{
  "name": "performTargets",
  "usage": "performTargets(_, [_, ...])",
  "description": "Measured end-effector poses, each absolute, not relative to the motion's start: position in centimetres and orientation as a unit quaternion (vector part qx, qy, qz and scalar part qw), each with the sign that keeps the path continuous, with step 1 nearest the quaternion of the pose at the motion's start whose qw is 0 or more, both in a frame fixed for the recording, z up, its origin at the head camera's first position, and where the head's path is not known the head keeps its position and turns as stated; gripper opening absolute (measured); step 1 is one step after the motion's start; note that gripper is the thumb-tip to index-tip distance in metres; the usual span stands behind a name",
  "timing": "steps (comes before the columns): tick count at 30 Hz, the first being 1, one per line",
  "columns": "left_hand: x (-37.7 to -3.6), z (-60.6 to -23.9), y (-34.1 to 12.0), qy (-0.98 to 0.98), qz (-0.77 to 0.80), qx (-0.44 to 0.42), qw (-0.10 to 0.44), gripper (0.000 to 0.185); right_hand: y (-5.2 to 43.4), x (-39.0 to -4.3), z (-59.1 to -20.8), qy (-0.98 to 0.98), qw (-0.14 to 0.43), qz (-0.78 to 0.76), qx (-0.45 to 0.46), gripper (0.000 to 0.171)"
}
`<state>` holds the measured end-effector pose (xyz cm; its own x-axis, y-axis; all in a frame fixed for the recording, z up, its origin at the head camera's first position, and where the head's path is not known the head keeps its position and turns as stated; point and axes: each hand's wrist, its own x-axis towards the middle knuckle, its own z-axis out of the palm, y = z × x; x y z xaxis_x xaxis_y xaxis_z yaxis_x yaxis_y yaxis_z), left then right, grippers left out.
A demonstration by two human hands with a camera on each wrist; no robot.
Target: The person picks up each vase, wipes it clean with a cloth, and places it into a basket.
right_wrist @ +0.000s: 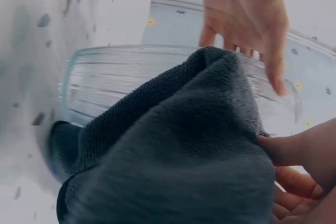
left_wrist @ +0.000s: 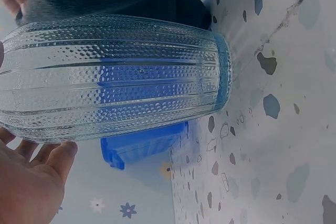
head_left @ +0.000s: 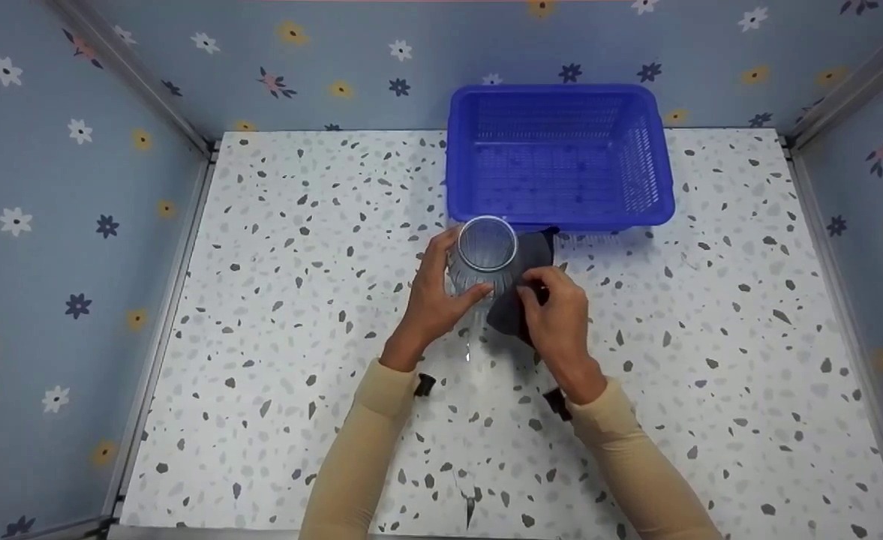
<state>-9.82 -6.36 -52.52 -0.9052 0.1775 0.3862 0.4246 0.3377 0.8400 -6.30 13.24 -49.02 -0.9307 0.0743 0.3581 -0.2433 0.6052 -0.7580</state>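
Observation:
A clear ribbed glass vase stands upright on the speckled table, just in front of the blue basket. My left hand grips the vase's left side, fingers curled round it; the left wrist view shows the vase filling the frame with my palm beneath. My right hand pinches a dark grey cloth and presses it against the vase's right side. In the right wrist view the cloth covers the vase, with my left hand's fingers on the far side.
The blue perforated basket holds nothing that I can see and sits at the back centre against the floral wall. Floral walls close in the table on the left and right too. Bare speckled surface lies to either side of my arms.

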Motion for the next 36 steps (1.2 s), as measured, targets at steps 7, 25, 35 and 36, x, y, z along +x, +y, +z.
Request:
performTargets(7, [-9.7, -52.6, -6.3, -0.814, -0.543, -0.179, 0.106, 0.085, 13.5, -6.9, -52.3, -0.886, 0.125, 0.446, 0.026, 0.01])
performTargets(25, [-9.7, -52.7, -6.3, -0.815, -0.537, -0.184, 0.114, 0.085, 13.6, -7.5, -54.8, -0.895, 0.071, 0.441, 0.009, 0.008])
performTargets(35, [-9.7, -52.6, -6.3, -0.813, -0.542, -0.182, 0.11, 0.084, 13.7, -6.7, -51.3, -0.868, 0.151, 0.473, 0.035, 0.007])
performTargets(36, [-9.7, -52.6, -6.3, -0.812, -0.543, -0.183, 0.11, 0.084, 13.7, -6.7, -50.9, -0.867, 0.16, 0.471, 0.037, 0.007])
